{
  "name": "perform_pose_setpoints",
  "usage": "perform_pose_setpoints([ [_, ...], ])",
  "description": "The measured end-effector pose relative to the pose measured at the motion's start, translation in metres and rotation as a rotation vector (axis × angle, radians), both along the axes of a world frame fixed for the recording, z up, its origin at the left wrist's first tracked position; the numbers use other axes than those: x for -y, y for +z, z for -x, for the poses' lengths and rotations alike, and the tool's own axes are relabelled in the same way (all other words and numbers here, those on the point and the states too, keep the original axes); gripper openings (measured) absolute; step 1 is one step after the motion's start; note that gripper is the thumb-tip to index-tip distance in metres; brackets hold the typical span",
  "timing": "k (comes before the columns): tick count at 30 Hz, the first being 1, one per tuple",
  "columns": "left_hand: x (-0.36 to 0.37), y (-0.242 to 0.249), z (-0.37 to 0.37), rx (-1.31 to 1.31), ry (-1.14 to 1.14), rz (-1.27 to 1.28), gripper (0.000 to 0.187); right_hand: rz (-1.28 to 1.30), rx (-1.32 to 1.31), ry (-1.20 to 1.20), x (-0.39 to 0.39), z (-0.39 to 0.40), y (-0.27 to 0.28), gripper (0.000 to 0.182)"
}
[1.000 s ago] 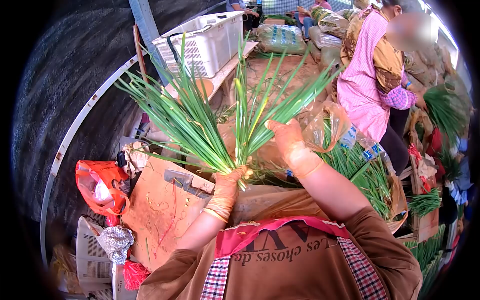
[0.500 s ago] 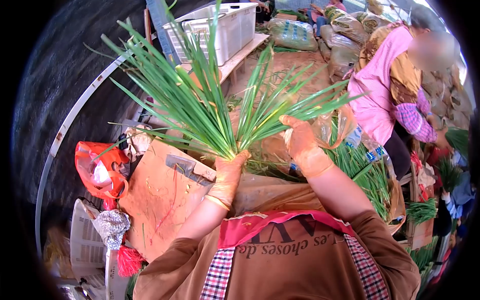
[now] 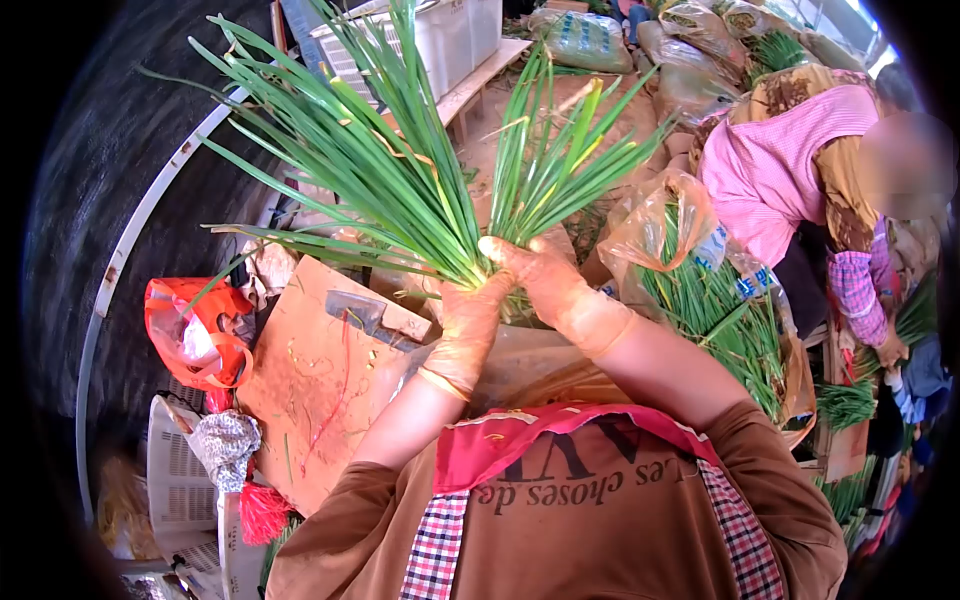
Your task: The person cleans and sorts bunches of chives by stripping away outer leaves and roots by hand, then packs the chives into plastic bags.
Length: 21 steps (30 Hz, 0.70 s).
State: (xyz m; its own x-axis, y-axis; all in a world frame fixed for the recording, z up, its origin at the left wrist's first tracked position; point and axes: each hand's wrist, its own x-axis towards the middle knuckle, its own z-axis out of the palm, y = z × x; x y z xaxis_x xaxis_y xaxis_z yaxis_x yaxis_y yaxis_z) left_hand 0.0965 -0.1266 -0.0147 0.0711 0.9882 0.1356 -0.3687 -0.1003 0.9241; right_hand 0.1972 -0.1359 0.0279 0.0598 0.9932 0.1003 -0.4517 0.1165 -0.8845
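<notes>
Both hands wear thin orange-tinted gloves. My left hand [image 3: 468,325] is closed round the lower ends of a large bunch of long green stalks [image 3: 400,190], whose leaves fan up and outward in two spreads. Against the base of the same bunch, my right hand [image 3: 545,280] grips from the right side, its fingers touching the stalks close to my left hand. Some leaf tips are yellow. Below and left of the hands lies a wooden board [image 3: 310,390] with a wide-bladed knife [image 3: 358,312] and a red string on it.
An orange bag [image 3: 200,335] sits left of the board. A plastic bag of green stalks [image 3: 720,320] is at the right. Behind stand a white crate [image 3: 460,45] on a bench and filled sacks [image 3: 580,40]. A person in a pink checked garment [image 3: 780,160] bends over at the right.
My right hand has moved left and down from the leaves to the base of the bunch, beside my left hand. The person at the right has bent lower.
</notes>
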Motion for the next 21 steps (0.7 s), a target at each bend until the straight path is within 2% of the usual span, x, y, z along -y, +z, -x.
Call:
perform_pose_setpoints([
  [1, -0.001, 0.007, 0.002, -0.071, -0.014, 0.091, 0.037, 0.043, -0.021, -0.033, -0.009, -0.001, 0.002, 0.031],
  [4, -0.003, 0.005, -0.003, 0.079, -0.110, 0.017, 0.042, 0.136, -0.045, -0.133, -0.016, -0.009, -0.003, 0.028],
  [5, 0.000, 0.011, -0.007, 0.114, -0.050, -0.013, 0.042, 0.172, -0.034, -0.169, -0.017, -0.010, -0.003, 0.027],
  [7, 0.000, 0.009, -0.010, 0.159, -0.068, 0.112, 0.041, 0.277, -0.036, -0.145, -0.021, -0.016, -0.010, 0.029],
  [9, -0.002, 0.009, -0.010, 0.186, -0.083, 0.192, 0.040, 0.216, -0.074, -0.118, -0.027, -0.018, -0.020, 0.028],
  [12, -0.013, -0.003, -0.001, 0.082, -0.137, 0.302, 0.040, 0.186, -0.078, -0.059, -0.020, -0.017, -0.007, 0.030],
  [13, -0.006, 0.014, -0.003, 0.167, -0.157, 0.338, 0.039, 0.176, -0.067, -0.036, -0.018, -0.017, 0.000, 0.031],
  [16, -0.010, -0.007, 0.000, 0.170, -0.196, 0.278, 0.038, 0.052, -0.084, -0.046, -0.027, -0.013, -0.019, 0.022],
  [21, -0.004, -0.002, -0.001, 0.246, -0.219, 0.356, 0.028, 0.057, -0.052, 0.024, -0.023, -0.020, -0.016, 0.024],
])
